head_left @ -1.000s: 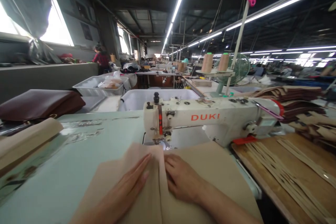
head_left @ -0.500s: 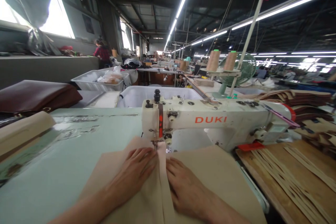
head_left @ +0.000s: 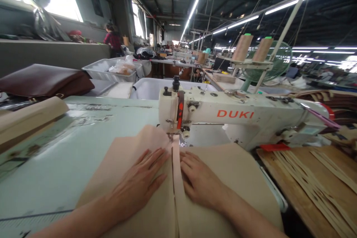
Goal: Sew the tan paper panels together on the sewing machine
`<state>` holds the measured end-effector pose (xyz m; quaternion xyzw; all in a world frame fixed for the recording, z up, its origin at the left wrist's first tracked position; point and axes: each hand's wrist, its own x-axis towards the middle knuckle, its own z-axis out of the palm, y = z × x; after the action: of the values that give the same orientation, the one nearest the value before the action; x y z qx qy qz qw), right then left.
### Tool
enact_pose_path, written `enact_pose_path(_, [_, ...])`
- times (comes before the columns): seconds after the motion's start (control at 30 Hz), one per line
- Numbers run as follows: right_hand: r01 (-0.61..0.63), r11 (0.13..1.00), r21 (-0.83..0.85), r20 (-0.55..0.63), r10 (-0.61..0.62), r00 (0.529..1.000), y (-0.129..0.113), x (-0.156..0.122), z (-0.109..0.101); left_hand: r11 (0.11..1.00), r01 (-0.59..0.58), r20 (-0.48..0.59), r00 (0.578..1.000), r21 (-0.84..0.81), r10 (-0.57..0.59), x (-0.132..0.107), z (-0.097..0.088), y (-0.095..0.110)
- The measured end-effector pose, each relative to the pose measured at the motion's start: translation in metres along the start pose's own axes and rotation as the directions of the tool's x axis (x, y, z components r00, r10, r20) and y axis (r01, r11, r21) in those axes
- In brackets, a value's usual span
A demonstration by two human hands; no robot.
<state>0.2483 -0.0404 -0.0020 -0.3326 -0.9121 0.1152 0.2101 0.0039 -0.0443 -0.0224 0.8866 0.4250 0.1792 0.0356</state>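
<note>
A beige sheet [head_left: 223, 171] lies under the white sewing machine [head_left: 206, 108], with a narrow beige strip [head_left: 178, 186] running along it toward the presser foot [head_left: 170, 138]. Left of the strip, my left hand [head_left: 142, 174] rests flat on the material, its fingers stretched toward the foot. My right hand [head_left: 202, 178] lies on the sheet just right of the strip, fingers slightly bent and fingertips close to the strip's edge. A dark slit shows between strip and sheet. The needle tip is too small to make out.
A wooden board [head_left: 315, 178] with several beige strips stands at the right. Dark red leather [head_left: 41, 81] and a folded beige piece [head_left: 30, 121] lie at the left. Behind the machine are a white bin [head_left: 147, 87] and thread cones [head_left: 242, 47]. A person [head_left: 113, 41] is far back.
The camera view has shifted, so the machine appears higher and further right. My left fingertips have drawn back a little from the presser foot. The slit beside the strip looks wider.
</note>
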Motion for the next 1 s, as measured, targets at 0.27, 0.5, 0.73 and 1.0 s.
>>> enact_pose_path(0.27, [-0.004,1.0,-0.01,0.014,0.004,1.0,-0.001,0.0,0.0,0.996,-0.033,0.04,0.999,0.083,0.03,-0.006,-0.004,0.008])
enact_pose_path(0.5, [-0.009,1.0,-0.001,0.023,0.009,1.0,0.0,-0.001,-0.003,0.995,-0.028,0.036,0.999,0.095,0.025,-0.003,-0.006,0.01])
enact_pose_path(0.73, [-0.101,0.985,-0.142,0.065,0.111,0.992,-0.023,0.019,-0.003,0.979,-0.094,-0.057,0.993,0.178,0.106,-0.004,0.003,0.006])
enact_pose_path(1.0, [-0.399,0.863,-0.309,-0.169,0.363,0.916,-0.028,0.028,-0.034,0.942,-0.187,-0.14,0.963,0.278,0.232,-0.006,0.022,-0.019])
